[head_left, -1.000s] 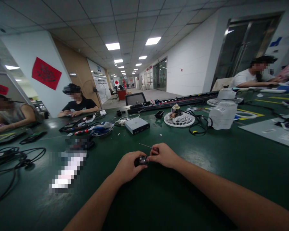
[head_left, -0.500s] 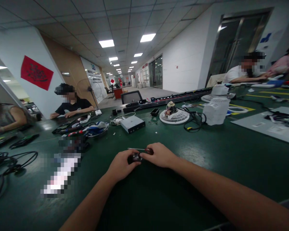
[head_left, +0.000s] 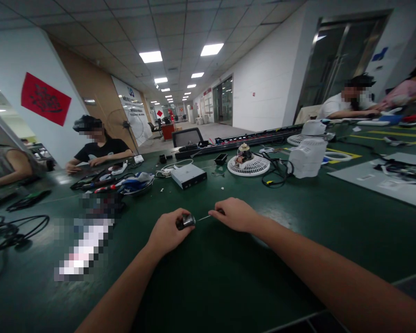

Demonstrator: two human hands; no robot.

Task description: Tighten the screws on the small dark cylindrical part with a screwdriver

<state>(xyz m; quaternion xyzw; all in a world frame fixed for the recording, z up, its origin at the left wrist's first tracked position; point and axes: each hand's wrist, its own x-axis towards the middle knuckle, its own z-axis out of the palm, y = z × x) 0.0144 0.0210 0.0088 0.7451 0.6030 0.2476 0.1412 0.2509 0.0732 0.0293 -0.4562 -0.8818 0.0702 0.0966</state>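
Note:
Fingers of my left hand [head_left: 168,232] are wrapped round a small metal cylinder [head_left: 188,220], whose open-looking end faces right. My right hand [head_left: 234,214] grips a thin screwdriver [head_left: 204,218] by its handle, which is mostly hidden in the fingers. The shaft points left, and its tip is close to the cylinder's right end; whether they touch I cannot tell. Both hands are low over the green table [head_left: 208,277].
Beyond my hands are a grey box-shaped drive [head_left: 189,175], a small black tray [head_left: 221,159], a white fan grille with a motor [head_left: 248,165] and a white housing [head_left: 307,158]. Cables [head_left: 17,226] lie left. People sit at the far left and right.
My right hand has turned the screwdriver so its shaft points at the cylinder, and the hands have moved slightly apart. The cylinder has shifted left in view.

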